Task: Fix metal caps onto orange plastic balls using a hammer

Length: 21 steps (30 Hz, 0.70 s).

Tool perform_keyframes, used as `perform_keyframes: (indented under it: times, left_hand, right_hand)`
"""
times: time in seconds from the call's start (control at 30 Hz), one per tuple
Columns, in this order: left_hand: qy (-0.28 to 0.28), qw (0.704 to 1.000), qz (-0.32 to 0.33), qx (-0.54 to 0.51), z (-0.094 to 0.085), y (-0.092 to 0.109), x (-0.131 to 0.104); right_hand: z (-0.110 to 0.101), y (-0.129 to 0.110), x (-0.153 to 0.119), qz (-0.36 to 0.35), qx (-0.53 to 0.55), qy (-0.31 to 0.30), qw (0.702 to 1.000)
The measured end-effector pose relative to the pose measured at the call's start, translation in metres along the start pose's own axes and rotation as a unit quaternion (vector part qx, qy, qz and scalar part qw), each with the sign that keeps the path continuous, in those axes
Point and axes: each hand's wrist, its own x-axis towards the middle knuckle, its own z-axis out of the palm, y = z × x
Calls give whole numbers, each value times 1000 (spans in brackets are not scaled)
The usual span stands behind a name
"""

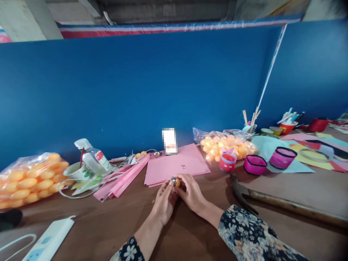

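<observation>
My left hand (164, 200) and my right hand (192, 192) meet just above the brown table, at the front edge of a stack of pink paper (174, 165). Between the fingertips is a small shiny silver ball (174, 179), pressed against a small orange ball (178, 182). The left fingers close around the silver side, while the right thumb and fingers grip the orange side. Whether the two pieces are joined cannot be seen. Another silver ball (157, 153) lies behind the paper's left corner, close to loose orange balls (140, 154).
Bags of orange balls stand left (28, 181) and right (223, 145). A claw hammer (288, 203) lies at right, beyond a red cup-shaped piece (227, 164) and purple bands (255, 165). Left are a plastic bottle (95, 159), pink strips (125, 181) and a power strip (50, 241). A blue panel (152, 83) rises behind.
</observation>
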Motion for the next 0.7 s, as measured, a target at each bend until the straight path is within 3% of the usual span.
perform_keyframes:
  times: [0.23,0.7]
  left_hand:
    - [34,999,0,11,-2,0,1]
    - [34,999,-16,6,1,2,0]
  right_hand:
    - [3,3,-1,15,30,4,999]
    - [2,2,0,20,19,2,1000]
